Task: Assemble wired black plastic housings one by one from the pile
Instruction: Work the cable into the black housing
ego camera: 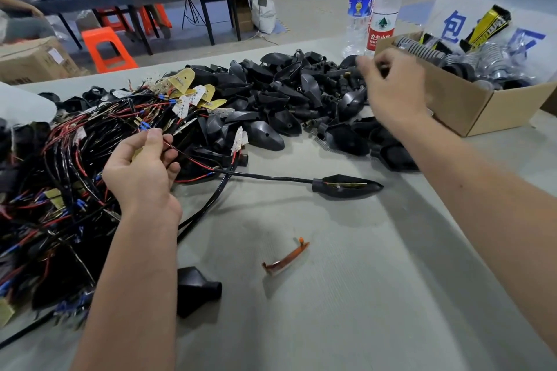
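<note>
Black housings (289,93) heap at centre frame beside red, black and blue wires (60,178), left. An amber lens (284,256) lies on the grey table (361,280). Orange stool (105,50), upper left; red-capped bottle (384,9), upper right.

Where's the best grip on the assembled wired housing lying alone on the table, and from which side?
Probably the round collar end of the assembled housing, where the cable enters: it is stubby and blunt, while the other end tapers to a point. Come from above with the right hand; the table around it is bare.
</note>
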Demonstrator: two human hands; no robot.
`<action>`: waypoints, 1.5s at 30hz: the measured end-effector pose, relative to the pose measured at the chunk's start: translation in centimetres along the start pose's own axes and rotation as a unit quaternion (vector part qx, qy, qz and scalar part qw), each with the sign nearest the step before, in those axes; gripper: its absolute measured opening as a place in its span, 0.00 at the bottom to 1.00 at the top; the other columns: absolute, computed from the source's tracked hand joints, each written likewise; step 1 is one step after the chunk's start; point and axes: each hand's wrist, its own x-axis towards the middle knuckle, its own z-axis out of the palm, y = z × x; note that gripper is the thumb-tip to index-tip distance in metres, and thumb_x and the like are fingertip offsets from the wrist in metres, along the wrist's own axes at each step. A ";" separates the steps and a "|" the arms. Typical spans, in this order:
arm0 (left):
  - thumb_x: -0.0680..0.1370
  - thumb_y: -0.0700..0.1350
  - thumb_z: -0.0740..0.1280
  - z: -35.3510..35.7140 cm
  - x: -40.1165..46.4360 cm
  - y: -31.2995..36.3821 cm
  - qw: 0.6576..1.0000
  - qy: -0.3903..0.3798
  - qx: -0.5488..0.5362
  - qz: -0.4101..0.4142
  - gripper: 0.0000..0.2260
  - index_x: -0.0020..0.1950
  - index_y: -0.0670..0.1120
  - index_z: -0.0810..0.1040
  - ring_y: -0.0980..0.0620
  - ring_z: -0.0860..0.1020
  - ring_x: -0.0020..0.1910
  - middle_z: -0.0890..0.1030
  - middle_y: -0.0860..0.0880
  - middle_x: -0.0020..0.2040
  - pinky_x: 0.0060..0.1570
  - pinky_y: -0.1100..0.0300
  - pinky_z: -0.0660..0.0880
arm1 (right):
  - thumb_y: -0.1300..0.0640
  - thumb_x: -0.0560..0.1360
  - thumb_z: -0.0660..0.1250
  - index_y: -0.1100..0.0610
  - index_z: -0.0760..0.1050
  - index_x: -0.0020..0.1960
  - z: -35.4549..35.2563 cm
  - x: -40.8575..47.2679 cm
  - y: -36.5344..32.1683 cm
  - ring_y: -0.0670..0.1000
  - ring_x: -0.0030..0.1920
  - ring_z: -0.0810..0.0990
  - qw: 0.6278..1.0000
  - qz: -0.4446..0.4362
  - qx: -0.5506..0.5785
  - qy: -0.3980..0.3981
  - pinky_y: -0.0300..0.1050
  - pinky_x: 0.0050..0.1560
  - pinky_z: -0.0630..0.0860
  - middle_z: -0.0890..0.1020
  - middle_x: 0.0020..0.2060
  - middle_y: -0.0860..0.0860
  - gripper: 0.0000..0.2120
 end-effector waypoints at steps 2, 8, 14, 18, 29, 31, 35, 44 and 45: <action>0.81 0.41 0.71 0.1 0.0 -0.1 1.000 0.006 -0.003 -0.002 0.02 0.49 0.47 0.82 0.55 0.79 0.34 0.84 0.48 0.42 0.35 0.65 0.77 | 0.43 0.83 0.64 0.53 0.79 0.48 0.7 -2.6 -2.0 0.48 0.39 0.81 0.983 -0.017 0.068 -0.170 0.49 0.43 0.78 0.84 0.41 0.51 0.15; 0.79 0.35 0.72 0.1 0.2 -0.3 0.998 0.046 -0.051 -0.016 0.08 0.41 0.44 0.81 0.51 0.83 0.47 0.82 0.42 0.54 0.45 0.61 0.83 | 0.48 0.85 0.63 0.59 0.73 0.49 1.3 -7.5 -3.2 0.56 0.36 0.85 0.861 0.072 0.076 -0.499 0.44 0.31 0.79 0.87 0.41 0.58 0.14; 0.80 0.35 0.70 0.4 0.2 -0.6 0.998 -0.022 0.058 0.014 0.07 0.45 0.44 0.82 0.58 0.82 0.33 0.84 0.50 0.37 0.36 0.65 0.80 | 0.51 0.82 0.69 0.56 0.79 0.47 0.2 -9.1 -3.5 0.55 0.31 0.84 0.763 0.076 0.125 -0.630 0.43 0.28 0.78 0.85 0.37 0.60 0.09; 0.79 0.35 0.71 1.2 -0.9 -1.2 0.958 -0.184 0.218 0.038 0.09 0.43 0.47 0.84 0.60 0.77 0.28 0.82 0.53 0.31 0.30 0.66 0.77 | 0.56 0.76 0.76 0.58 0.82 0.48 3.1 -10.1 -3.1 0.48 0.28 0.75 0.859 0.116 0.262 -0.425 0.38 0.27 0.71 0.79 0.30 0.51 0.05; 0.79 0.34 0.69 2.0 -2.2 -1.6 0.876 -0.359 0.320 0.037 0.09 0.41 0.44 0.83 0.55 0.76 0.28 0.77 0.44 0.34 0.31 0.66 0.73 | 0.69 0.82 0.62 0.61 0.76 0.58 6.0 -11.9 -3.1 0.51 0.43 0.83 0.791 0.171 0.511 -0.292 0.41 0.38 0.78 0.84 0.45 0.53 0.08; 0.79 0.34 0.70 1.9 -2.1 -1.8 0.871 -0.376 0.313 0.047 0.10 0.42 0.45 0.84 0.54 0.76 0.28 0.77 0.44 0.33 0.33 0.66 0.73 | 0.70 0.82 0.62 0.62 0.74 0.60 6.2 -12.0 -3.2 0.52 0.42 0.84 0.800 0.162 0.509 -0.274 0.41 0.38 0.76 0.85 0.45 0.54 0.09; 0.78 0.33 0.71 1.9 -1.9 -2.2 0.868 -0.391 0.300 0.059 0.09 0.42 0.46 0.85 0.53 0.75 0.29 0.77 0.45 0.32 0.36 0.61 0.74 | 0.70 0.81 0.64 0.62 0.71 0.61 6.4 -11.9 -3.0 0.53 0.40 0.84 0.807 0.159 0.513 -0.246 0.41 0.38 0.75 0.86 0.45 0.57 0.11; 0.77 0.34 0.73 1.7 -2.1 -2.3 0.892 -0.358 0.277 0.025 0.10 0.40 0.48 0.84 0.54 0.75 0.30 0.80 0.46 0.32 0.36 0.62 0.74 | 0.70 0.80 0.66 0.61 0.74 0.58 6.4 -11.9 -3.1 0.52 0.36 0.80 0.814 0.148 0.504 -0.248 0.41 0.37 0.74 0.84 0.40 0.57 0.09; 0.77 0.34 0.72 1.7 -2.2 -2.3 0.894 -0.354 0.274 0.022 0.09 0.41 0.47 0.84 0.55 0.75 0.29 0.80 0.46 0.32 0.35 0.64 0.74 | 0.69 0.80 0.66 0.61 0.75 0.58 6.4 -11.9 -3.1 0.51 0.35 0.80 0.814 0.147 0.501 -0.255 0.41 0.37 0.75 0.84 0.41 0.57 0.09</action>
